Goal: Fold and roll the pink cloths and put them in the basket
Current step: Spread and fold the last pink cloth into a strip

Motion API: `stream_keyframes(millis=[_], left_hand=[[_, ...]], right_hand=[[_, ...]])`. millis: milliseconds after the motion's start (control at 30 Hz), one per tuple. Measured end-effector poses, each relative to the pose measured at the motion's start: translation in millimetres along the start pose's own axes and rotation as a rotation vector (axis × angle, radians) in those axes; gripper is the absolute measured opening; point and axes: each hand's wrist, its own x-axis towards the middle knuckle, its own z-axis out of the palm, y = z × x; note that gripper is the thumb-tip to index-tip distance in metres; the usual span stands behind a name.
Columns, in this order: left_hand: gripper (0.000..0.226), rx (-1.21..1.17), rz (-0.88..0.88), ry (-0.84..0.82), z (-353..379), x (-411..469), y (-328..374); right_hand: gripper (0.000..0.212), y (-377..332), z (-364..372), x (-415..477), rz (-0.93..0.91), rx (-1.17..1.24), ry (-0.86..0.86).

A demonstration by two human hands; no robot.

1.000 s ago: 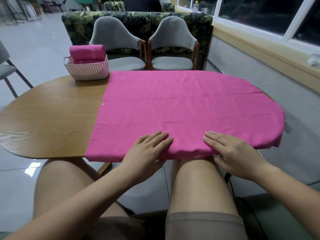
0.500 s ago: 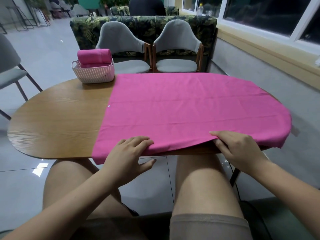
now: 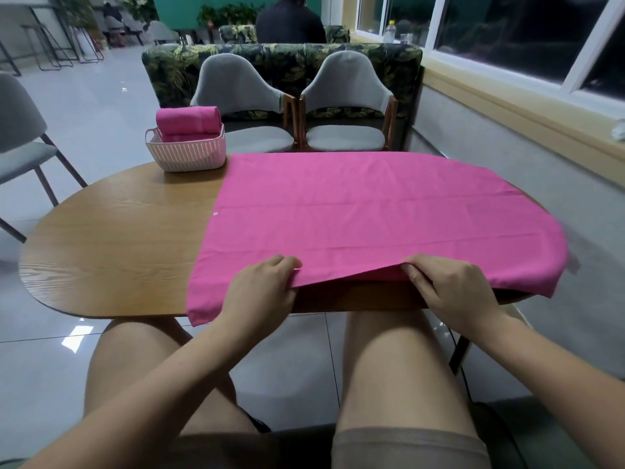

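1. The oval wooden table (image 3: pixel 111 252) showed its wood grain on the left part.
2. The large flat pink cloth (image 3: pixel 355 214) lay spread over the table's right part, with its right end hanging over the rim.
3. The pale slatted plastic basket (image 3: pixel 186 154) stood at the table's far edge, just beside the cloth's far left corner.
4. A rolled pink cloth (image 3: pixel 187 120) lay on top in the basket.
5. The left hand (image 3: pixel 260 292) pinched the spread cloth's near edge, fingers curled round it.
6. The right hand (image 3: pixel 449 289) gripped the same raised edge, apart from the left.
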Motion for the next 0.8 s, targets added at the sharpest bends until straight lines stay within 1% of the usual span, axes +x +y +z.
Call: stream_keyframes(millis=[100, 167, 267, 367, 433, 500, 533, 600, 667, 733, 800], left_hand=[[0.033, -0.046, -0.075, 0.010, -8, -2, -29], [0.032, -0.056, -0.109, 0.000, -14, -5, -49], [0.033, -0.073, -0.108, -0.008, -20, -7, -67], [0.027, -0.123, -0.107, -0.015, -26, -8, -70], [0.025, -0.106, -0.137, 0.000, -31, -5, -72], [0.029, -0.093, -0.190, 0.008, -38, 4, -74], [0.031, -0.084, -0.207, -0.003, -38, 10, -75], [0.033, -0.012, -0.230, -0.030, -35, 18, -75], [0.034, 0.063, -0.208, -0.050, -27, 24, -78], [0.037, 0.068, -0.172, -0.068, -19, 28, -86], [0.039, 0.068, -0.142, -0.072, -11, 31, -94]], right_hand=[[0.022, 8, 3, -3, -0.011, -0.047, -0.053], [0.014, 14, 6, -5, -0.002, -0.072, -0.109], [0.016, 23, 10, -5, 0.067, -0.049, -0.154], [0.012, 22, 5, -1, 0.125, 0.015, -0.171], [0.019, 22, -4, 6, 0.131, -0.001, -0.124], [0.030, 22, -15, 19, 0.130, -0.012, -0.094], [0.032, 23, -18, 26, 0.119, -0.009, -0.096], [0.032, 24, -17, 36, 0.087, -0.020, -0.109], [0.029, 27, -7, 41, 0.092, -0.087, -0.146], [0.027, 31, 8, 43, 0.119, -0.157, -0.193], [0.030, 35, 22, 45, 0.115, -0.166, -0.217]])
